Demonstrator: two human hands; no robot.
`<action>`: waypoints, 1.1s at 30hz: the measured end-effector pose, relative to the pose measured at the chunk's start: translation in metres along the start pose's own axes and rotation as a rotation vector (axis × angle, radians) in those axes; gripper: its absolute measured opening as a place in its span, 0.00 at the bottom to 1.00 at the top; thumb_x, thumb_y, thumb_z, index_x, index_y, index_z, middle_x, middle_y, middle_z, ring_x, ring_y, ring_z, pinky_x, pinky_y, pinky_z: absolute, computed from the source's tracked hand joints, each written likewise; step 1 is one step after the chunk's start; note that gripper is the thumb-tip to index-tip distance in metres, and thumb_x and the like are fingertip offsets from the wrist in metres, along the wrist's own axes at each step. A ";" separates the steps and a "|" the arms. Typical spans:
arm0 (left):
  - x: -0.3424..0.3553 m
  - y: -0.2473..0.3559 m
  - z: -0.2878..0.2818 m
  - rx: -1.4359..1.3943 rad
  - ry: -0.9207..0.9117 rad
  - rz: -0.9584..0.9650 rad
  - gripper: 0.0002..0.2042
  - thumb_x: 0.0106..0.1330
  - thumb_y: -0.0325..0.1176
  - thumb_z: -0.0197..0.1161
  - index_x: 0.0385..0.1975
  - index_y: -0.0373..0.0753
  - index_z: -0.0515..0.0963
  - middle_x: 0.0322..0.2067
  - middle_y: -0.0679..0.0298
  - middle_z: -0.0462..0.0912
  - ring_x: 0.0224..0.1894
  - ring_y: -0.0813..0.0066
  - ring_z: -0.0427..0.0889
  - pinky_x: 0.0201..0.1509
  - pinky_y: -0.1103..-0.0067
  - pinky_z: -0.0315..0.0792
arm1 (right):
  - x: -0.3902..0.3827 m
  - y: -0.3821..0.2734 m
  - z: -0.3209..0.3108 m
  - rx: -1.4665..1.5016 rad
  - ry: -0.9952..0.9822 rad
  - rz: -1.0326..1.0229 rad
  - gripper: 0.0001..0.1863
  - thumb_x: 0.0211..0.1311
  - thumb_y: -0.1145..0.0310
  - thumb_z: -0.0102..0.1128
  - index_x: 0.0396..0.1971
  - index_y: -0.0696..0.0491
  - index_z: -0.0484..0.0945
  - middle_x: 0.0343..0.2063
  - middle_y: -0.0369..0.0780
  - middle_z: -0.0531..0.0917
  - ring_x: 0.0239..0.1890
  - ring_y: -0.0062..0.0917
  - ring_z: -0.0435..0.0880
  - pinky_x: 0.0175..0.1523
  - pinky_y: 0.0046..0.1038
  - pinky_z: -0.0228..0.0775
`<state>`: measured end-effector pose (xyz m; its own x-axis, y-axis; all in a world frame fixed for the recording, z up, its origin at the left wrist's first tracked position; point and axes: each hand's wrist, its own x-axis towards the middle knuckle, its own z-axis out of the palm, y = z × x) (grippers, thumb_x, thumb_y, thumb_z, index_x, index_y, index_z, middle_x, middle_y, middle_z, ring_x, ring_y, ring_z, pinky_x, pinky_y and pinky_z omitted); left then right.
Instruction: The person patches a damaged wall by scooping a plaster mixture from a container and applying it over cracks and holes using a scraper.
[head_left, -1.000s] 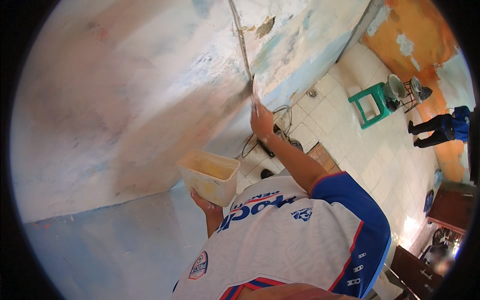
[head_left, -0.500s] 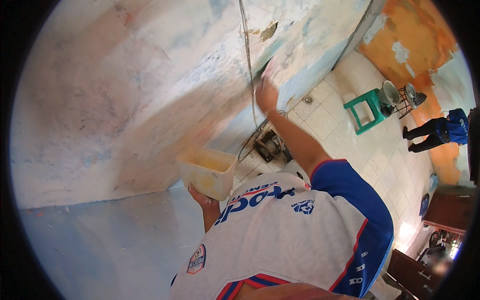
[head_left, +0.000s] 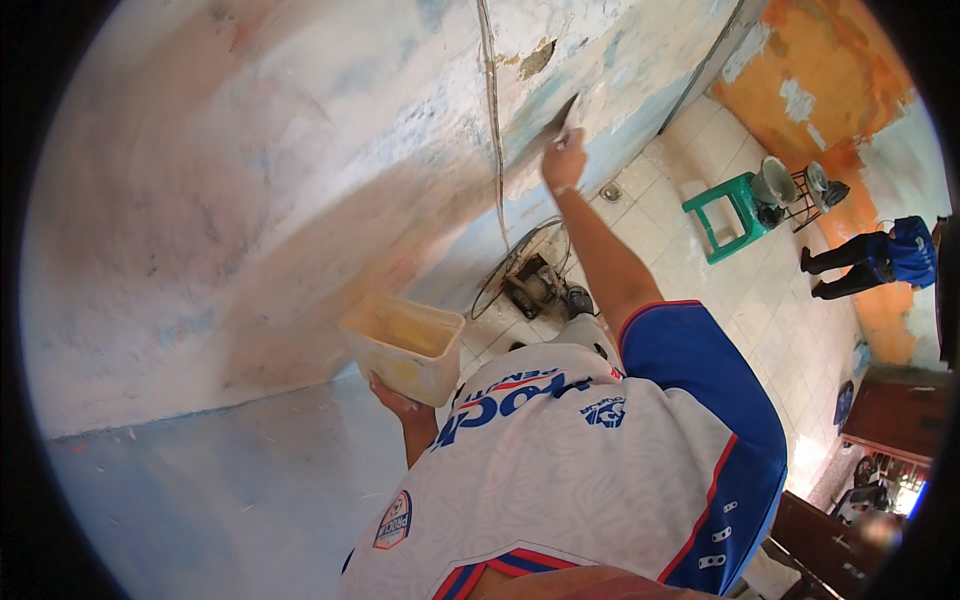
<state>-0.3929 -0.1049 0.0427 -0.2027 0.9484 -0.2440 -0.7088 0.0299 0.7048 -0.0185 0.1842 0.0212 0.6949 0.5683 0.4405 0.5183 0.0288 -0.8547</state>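
Note:
My right hand [head_left: 565, 160] is closed round a putty knife [head_left: 566, 113], its dark blade pointing up and away along the patchy wall [head_left: 270, 190]. Whether the blade's edge touches the plaster, I cannot tell. A cream plastic tub [head_left: 408, 368] is tilted in front of my chest, gripped from beneath by my left hand [head_left: 402, 402]. Yellowish smears coat the tub's inside; the depth of its contents is hidden. Left of the knife a cable [head_left: 493, 105] runs down the wall, and a chipped hole [head_left: 538, 60] lies above.
On the tiled floor [head_left: 690, 265] beside the wall stands a dusty machine like a water pump [head_left: 535, 288] with looped cable. Farther right are a green stool [head_left: 735, 215], a bucket [head_left: 773, 184] and a person in blue [head_left: 885, 257]. A blue wall [head_left: 220, 490] meets the patchy wall at lower left.
My right hand has moved rightward and a little up along the wall, with the blade now clearly showing. The tub has shifted slightly left and tipped its opening more into view.

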 end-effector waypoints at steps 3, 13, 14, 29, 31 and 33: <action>-0.002 0.000 0.006 -0.080 0.051 0.045 0.31 0.72 0.55 0.45 0.68 0.40 0.62 0.62 0.55 0.71 0.62 0.54 0.73 0.63 0.60 0.72 | -0.088 -0.042 0.011 -0.036 -0.281 0.077 0.19 0.57 0.75 0.55 0.50 0.56 0.69 0.25 0.56 0.82 0.32 0.57 0.82 0.36 0.49 0.73; -0.022 -0.010 -0.003 -0.125 0.161 -0.009 0.32 0.72 0.56 0.44 0.70 0.43 0.59 0.65 0.55 0.68 0.65 0.52 0.69 0.67 0.57 0.68 | 0.006 -0.013 -0.045 -0.135 0.030 0.150 0.09 0.64 0.70 0.52 0.40 0.58 0.70 0.28 0.58 0.81 0.30 0.57 0.81 0.35 0.51 0.71; -0.023 -0.011 -0.006 -0.144 0.151 -0.028 0.32 0.72 0.56 0.44 0.70 0.43 0.59 0.65 0.55 0.68 0.65 0.52 0.69 0.67 0.57 0.68 | 0.023 -0.011 -0.038 -0.073 0.001 0.138 0.10 0.63 0.70 0.52 0.42 0.58 0.71 0.31 0.59 0.81 0.30 0.57 0.80 0.36 0.51 0.71; -0.030 -0.006 0.004 0.178 -0.026 0.072 0.29 0.74 0.54 0.43 0.68 0.42 0.62 0.63 0.56 0.70 0.64 0.54 0.71 0.66 0.59 0.69 | 0.000 0.005 -0.060 -0.153 0.012 0.133 0.11 0.67 0.67 0.53 0.38 0.60 0.73 0.29 0.58 0.82 0.34 0.55 0.83 0.37 0.48 0.73; -0.029 -0.006 0.002 0.236 -0.043 0.064 0.29 0.74 0.53 0.43 0.68 0.42 0.62 0.63 0.56 0.70 0.64 0.54 0.71 0.66 0.59 0.69 | 0.030 0.022 -0.030 -0.247 -0.010 -0.070 0.09 0.64 0.70 0.52 0.39 0.60 0.74 0.29 0.57 0.83 0.33 0.55 0.83 0.37 0.48 0.73; -0.032 -0.008 0.010 -0.012 0.143 -0.031 0.29 0.74 0.53 0.42 0.68 0.41 0.63 0.63 0.56 0.71 0.63 0.54 0.72 0.66 0.59 0.69 | 0.012 -0.005 -0.006 -0.171 -0.136 -0.069 0.13 0.61 0.72 0.52 0.44 0.58 0.76 0.27 0.54 0.83 0.32 0.54 0.83 0.38 0.47 0.75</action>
<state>-0.3741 -0.1320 0.0516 -0.2741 0.8923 -0.3588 -0.7241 0.0540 0.6876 -0.0102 0.1856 0.0327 0.5877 0.6757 0.4451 0.6471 -0.0622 -0.7599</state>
